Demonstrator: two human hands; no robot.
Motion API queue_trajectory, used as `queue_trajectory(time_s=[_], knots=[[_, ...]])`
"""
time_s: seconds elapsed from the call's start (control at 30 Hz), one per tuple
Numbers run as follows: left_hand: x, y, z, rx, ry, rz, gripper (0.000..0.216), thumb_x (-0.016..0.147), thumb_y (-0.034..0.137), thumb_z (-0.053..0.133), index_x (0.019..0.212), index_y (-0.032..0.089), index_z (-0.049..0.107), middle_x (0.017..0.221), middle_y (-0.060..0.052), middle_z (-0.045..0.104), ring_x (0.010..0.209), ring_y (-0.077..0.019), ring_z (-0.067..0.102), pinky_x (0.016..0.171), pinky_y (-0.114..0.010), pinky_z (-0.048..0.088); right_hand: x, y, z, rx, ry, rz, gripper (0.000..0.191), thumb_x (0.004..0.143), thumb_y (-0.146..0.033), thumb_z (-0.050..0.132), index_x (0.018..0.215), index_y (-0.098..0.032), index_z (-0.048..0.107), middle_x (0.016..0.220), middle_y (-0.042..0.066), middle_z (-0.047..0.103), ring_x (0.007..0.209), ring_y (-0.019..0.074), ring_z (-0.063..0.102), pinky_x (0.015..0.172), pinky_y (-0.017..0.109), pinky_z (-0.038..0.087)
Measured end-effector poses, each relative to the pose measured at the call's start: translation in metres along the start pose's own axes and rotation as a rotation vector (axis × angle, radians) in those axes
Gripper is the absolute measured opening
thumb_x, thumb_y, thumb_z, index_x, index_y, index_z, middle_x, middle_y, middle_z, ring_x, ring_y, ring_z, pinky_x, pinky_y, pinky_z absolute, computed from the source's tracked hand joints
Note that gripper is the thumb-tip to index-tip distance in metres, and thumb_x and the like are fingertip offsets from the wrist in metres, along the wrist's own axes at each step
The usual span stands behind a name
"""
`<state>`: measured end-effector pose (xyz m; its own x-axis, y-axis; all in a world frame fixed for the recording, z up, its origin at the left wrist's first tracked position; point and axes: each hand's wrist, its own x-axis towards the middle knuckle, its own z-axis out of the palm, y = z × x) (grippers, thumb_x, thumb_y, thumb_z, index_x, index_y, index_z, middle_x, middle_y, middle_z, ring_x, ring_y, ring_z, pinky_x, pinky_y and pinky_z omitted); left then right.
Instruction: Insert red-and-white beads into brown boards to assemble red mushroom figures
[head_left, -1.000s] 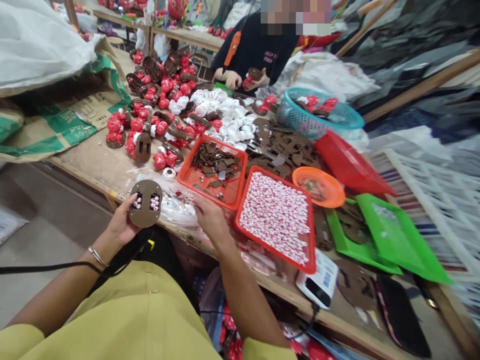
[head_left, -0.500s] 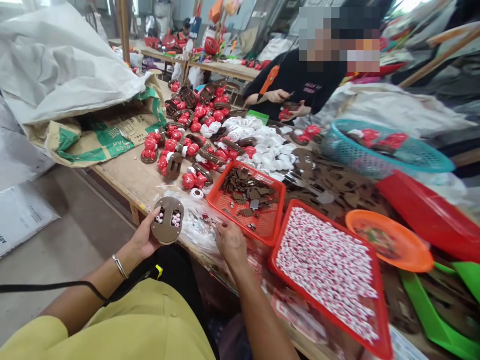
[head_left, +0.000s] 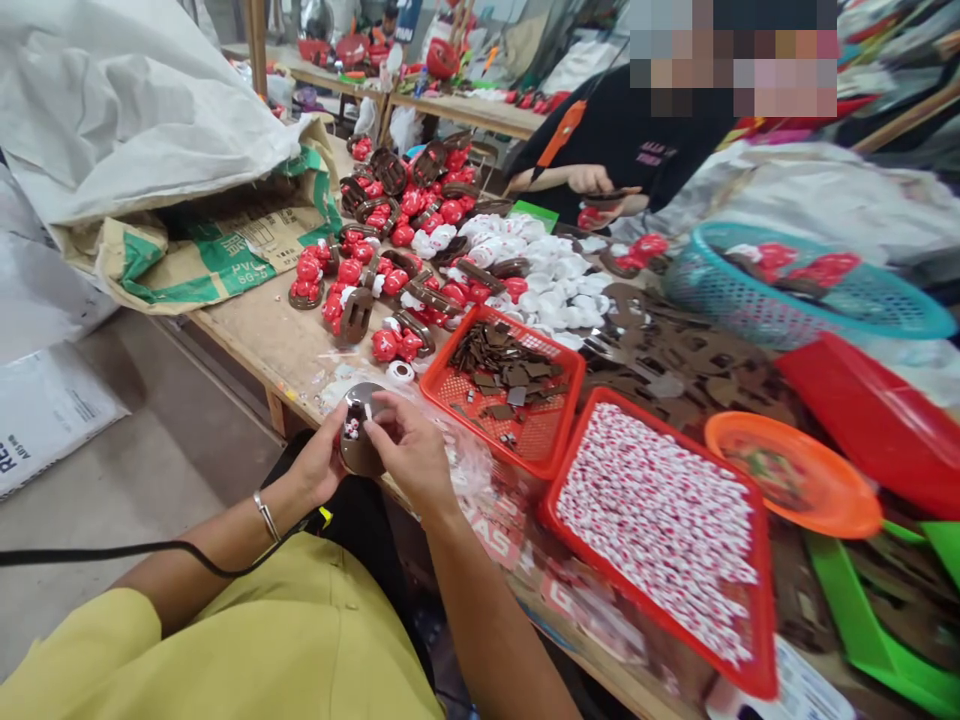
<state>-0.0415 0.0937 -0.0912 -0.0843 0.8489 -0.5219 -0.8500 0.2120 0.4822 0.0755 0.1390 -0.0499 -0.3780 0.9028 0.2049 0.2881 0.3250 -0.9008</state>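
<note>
My left hand [head_left: 324, 462] is closed around the edge of a brown oval plastic base [head_left: 361, 462] and holds it up near the table's front edge. Small white-and-pink beads [head_left: 351, 428] show in the base's left slot. My right hand [head_left: 411, 445] reaches over the base, its thumb and forefinger pinched at the right slot. A pale sliver shows by those fingertips, too small to name. Just beyond lies a white ring-shaped piece [head_left: 400, 371]. Several red figures on brown bases [head_left: 394, 340] lie farther back.
A red basket [head_left: 551, 465] holds small brown plates. Right of it, a red tray [head_left: 766, 640] is full of white-and-red beads. An orange plate [head_left: 855, 505], a blue basket [head_left: 712, 300] and a white sack [head_left: 127, 110] surround the work area. A co-worker [head_left: 622, 140] handles a similar piece across the table.
My right hand has moved left from the small bits on the plastic sheet to the base. The base in my left hand has shifted slightly right, and the whole view has shifted a little.
</note>
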Motion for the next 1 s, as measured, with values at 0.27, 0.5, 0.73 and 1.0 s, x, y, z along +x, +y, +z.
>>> queue_trajectory(time_s=[0.27,0.5,0.73,1.0], knots=[[0.003,-0.003,-0.004,0.000,-0.021,0.101,0.039,0.078,0.047,0.074,0.100,0.016,0.066,0.087,-0.004,0.070,0.077,-0.0159,0.066,0.069,-0.024,0.050,-0.003,-0.002,0.022,-0.145,0.028,-0.109,0.018,0.080,-0.022,0.058,0.094,-0.017,0.070,0.084,0.006,0.067,0.072,0.0165,0.062,0.069,0.028,0.052],[-0.004,0.002,0.003,-0.032,0.023,0.037,0.034,0.086,0.043,0.066,0.103,0.014,0.067,0.088,-0.006,0.072,0.069,-0.0145,0.065,0.065,-0.024,0.052,-0.009,0.004,0.000,-0.094,0.093,-0.202,0.016,0.089,-0.023,0.056,0.093,-0.020,0.071,0.095,0.007,0.067,0.085,0.0177,0.064,0.075,0.030,0.053],[-0.001,-0.004,0.000,-0.032,-0.017,0.040,0.032,0.083,0.041,0.070,0.100,0.014,0.066,0.088,-0.005,0.071,0.067,-0.0116,0.065,0.061,-0.020,0.051,-0.015,0.012,0.008,-0.251,0.048,-0.299,0.012,0.087,-0.023,0.063,0.087,-0.023,0.075,0.090,0.006,0.066,0.088,0.0199,0.060,0.083,0.036,0.049],[-0.003,-0.005,-0.008,0.024,-0.019,0.053,0.037,0.080,0.037,0.074,0.107,0.016,0.063,0.089,-0.002,0.068,0.073,-0.0103,0.066,0.066,-0.018,0.052,-0.013,0.013,0.014,-0.351,0.037,-0.336,0.013,0.084,-0.018,0.063,0.080,-0.021,0.075,0.086,0.007,0.062,0.085,0.0210,0.054,0.078,0.036,0.046]])
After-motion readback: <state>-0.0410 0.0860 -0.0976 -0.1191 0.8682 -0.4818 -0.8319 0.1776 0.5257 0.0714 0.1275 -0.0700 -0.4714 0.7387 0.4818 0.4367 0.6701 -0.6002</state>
